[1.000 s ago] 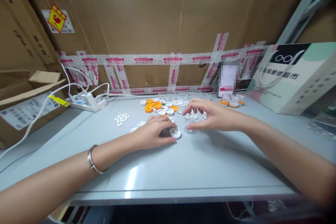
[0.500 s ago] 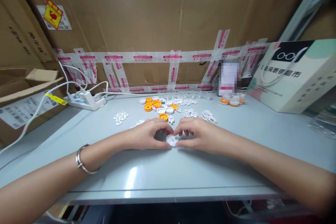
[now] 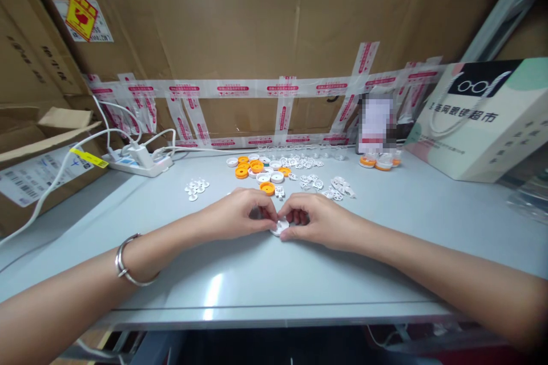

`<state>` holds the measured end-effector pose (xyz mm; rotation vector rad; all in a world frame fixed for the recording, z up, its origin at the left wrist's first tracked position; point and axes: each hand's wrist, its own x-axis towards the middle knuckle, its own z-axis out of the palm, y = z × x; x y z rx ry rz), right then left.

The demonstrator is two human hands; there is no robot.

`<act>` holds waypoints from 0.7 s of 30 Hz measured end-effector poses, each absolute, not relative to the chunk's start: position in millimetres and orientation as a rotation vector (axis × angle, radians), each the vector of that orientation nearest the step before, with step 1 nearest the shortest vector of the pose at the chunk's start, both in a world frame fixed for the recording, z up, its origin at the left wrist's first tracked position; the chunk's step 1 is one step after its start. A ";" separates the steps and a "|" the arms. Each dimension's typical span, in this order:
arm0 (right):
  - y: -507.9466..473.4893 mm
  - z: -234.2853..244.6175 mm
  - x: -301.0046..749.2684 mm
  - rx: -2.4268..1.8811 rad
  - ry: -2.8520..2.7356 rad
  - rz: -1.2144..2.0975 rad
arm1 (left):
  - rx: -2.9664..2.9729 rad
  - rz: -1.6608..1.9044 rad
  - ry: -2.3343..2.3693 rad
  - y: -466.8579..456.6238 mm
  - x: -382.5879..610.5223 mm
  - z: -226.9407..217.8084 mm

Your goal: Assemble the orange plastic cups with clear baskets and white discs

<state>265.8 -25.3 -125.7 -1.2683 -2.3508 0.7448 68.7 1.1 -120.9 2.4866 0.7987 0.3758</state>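
Note:
A small round white plastic piece (image 3: 281,228) lies low at the front middle of the table, between both hands. My left hand (image 3: 250,214) comes from the left with thumb and forefinger pinched at the piece's left and upper side. From the right, my right hand (image 3: 314,219) grips its right edge between thumb and fingers. The fingers partly cover the piece, so its inside is hard to make out. Just beyond the hands sit an orange round cap (image 3: 268,189) and a small white part (image 3: 279,192).
Behind are several orange and white caps (image 3: 256,167), white openwork parts (image 3: 341,187) and clear pieces (image 3: 326,154). White pegs (image 3: 197,187) lie to the left. A power strip (image 3: 143,165), carton (image 3: 47,165), phone-like pixelated object (image 3: 375,122) and paper bag (image 3: 466,125) stand around.
My left thumb and forefinger have closed together over the white piece's upper left, where they were spread around it. My right hand has shifted slightly left along it.

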 end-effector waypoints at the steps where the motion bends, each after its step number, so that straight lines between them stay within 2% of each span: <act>1: -25.2 -126.2 265.2 -1.272 -2.338 0.758 | 2.494 0.372 0.807 0.9 69.2 -120.8; 8: -24.8 -128.4 262.6 -1.246 -2.285 0.894 | 2.564 0.361 0.912 -5.4 71.2 -116.7; 21: -25.9 -133.0 260.1 -1.240 -2.234 0.930 | 2.202 0.313 0.977 4.5 71.0 -127.2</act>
